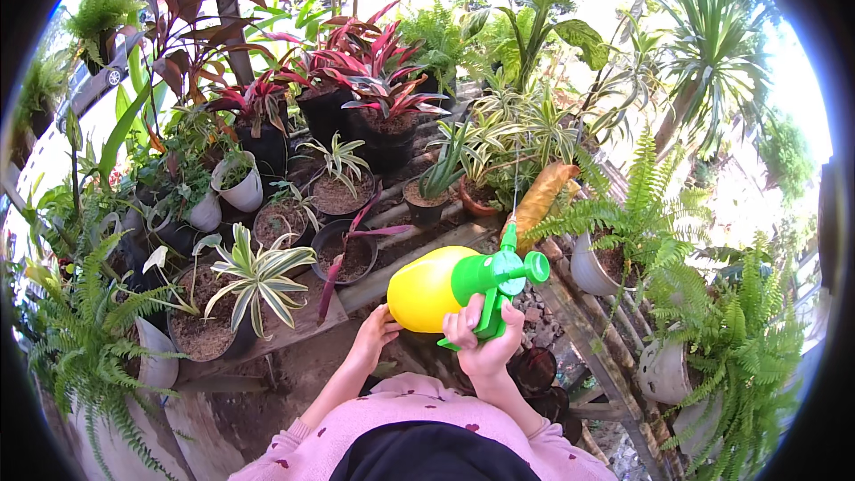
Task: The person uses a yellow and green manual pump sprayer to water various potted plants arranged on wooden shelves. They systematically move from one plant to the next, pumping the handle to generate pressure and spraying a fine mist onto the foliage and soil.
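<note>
A yellow pump sprayer bottle point(424, 287) with a green head point(491, 274) lies tilted across both hands. My right hand point(484, 344) is closed round its green handle and trigger. Against the bottle's base rest the fingers of my left hand point(375, 337), partly hidden by it. From the green nozzle point(509, 235) a thin jet of water runs away from me towards the variegated spiky plants point(534, 123). Just beyond the nozzle hangs a large dry brown leaf point(544, 204). A small pot with an aloe-like plant point(431, 190) stands left of the jet.
Potted plants crowd a slatted wooden bench point(401, 254), among them red-leaved plants point(374, 60) in black pots and a striped spider-like plant point(257, 280) at left. Ferns point(728, 334) in white pots hang along a wooden rail point(588, 341) at right. More ferns point(87, 327) fill the left side.
</note>
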`<state>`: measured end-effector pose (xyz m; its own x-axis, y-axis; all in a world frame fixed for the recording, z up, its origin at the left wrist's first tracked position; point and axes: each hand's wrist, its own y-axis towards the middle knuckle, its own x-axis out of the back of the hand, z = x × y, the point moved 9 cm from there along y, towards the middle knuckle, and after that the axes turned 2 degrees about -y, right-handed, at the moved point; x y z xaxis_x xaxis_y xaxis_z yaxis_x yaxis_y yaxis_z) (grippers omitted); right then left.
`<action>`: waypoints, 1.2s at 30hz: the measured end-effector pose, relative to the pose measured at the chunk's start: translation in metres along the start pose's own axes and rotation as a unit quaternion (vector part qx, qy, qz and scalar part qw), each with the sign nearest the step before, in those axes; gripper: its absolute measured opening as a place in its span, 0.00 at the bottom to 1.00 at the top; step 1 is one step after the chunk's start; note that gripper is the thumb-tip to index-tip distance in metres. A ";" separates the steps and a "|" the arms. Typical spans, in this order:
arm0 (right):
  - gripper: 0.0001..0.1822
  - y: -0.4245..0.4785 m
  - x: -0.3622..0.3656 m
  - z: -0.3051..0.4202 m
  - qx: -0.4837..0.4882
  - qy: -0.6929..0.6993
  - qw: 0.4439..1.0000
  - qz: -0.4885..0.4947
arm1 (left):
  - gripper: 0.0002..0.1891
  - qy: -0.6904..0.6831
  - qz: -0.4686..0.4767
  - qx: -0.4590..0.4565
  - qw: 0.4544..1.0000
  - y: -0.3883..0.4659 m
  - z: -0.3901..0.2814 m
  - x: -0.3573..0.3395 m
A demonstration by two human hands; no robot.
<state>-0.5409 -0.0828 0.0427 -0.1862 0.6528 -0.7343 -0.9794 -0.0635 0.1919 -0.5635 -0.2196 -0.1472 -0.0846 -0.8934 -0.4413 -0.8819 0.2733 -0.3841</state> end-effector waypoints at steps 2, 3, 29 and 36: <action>0.26 0.008 -0.006 -0.006 0.007 0.009 1.000 -0.003 | 0.25 -0.007 -0.007 -0.014 1.000 0.002 -0.011 0.011; 0.26 0.013 -0.010 -0.008 0.010 0.009 1.000 -0.005 | 0.25 -0.013 -0.011 -0.020 1.000 0.004 -0.015 0.016; 0.26 -0.003 0.038 -0.057 -0.078 -0.122 0.989 -0.013 | 0.25 0.162 0.126 0.123 0.971 0.052 0.040 0.029; 0.26 -0.054 0.060 -0.068 -0.144 -0.185 0.970 -0.070 | 0.25 0.259 0.165 0.105 0.946 0.009 0.035 0.009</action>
<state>-0.5040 -0.0919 -0.0560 -0.0603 0.8931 -0.4457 -0.9843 -0.1273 -0.1220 -0.5559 -0.2128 -0.1832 -0.6034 -0.7867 -0.1301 -0.6607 0.5846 -0.4709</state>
